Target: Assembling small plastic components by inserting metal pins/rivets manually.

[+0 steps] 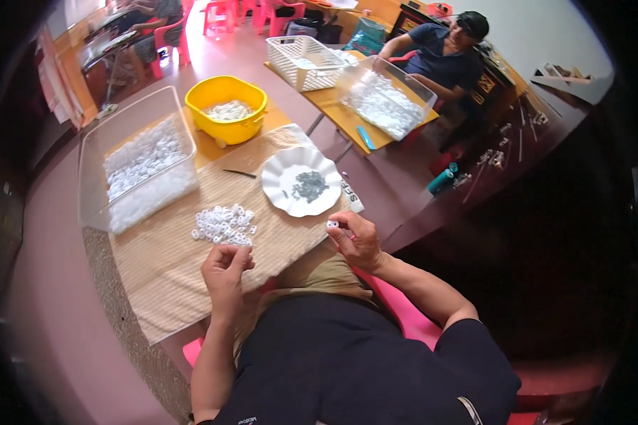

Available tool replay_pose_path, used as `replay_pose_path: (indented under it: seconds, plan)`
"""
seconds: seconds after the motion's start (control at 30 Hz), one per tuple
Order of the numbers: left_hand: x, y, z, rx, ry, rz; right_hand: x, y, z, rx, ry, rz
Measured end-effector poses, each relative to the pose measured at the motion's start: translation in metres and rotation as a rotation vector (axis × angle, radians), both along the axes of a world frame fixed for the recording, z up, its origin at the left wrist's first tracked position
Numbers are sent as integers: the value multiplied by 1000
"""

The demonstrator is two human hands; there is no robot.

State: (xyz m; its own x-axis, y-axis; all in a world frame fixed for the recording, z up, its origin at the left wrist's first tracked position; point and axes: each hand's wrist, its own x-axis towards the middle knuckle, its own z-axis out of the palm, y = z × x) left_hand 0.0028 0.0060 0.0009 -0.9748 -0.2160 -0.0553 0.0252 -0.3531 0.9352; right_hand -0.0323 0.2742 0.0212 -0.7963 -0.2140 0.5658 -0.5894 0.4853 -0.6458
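My right hand (358, 244) pinches a small white plastic piece (332, 224) with two dark holes between thumb and fingertips, just off the table's near right edge. My left hand (225, 275) is at the near edge, thumb and forefinger pressed together; whatever lies between them is too small to make out. Directly beyond it is a loose pile of similar white plastic pieces (223, 225) on the tan striped cloth (159, 262). To the right of the pile, a white scalloped plate (276, 170) carries a heap of tiny dark grey pieces (310, 186).
A clear bin (138, 117) of white parts stands at the left, beside a yellow tub (223, 88) holding pale pieces. A thin dark tool (239, 173) lies near the plate. Across the gap, a person (439, 60) sits by another table with a clear bin (411, 81) and white basket (301, 64).
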Motion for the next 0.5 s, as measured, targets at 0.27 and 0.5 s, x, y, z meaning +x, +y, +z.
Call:
replay_pose_path:
  seconds: [0.27, 0.5]
  plan:
    - [2, -1, -1, 7, 9, -28, -29, -31, 9, -61, -15, 27]
    - [0, -2, 5, -3, -1, -31, -60, -52, 13, -167, -7, 42]
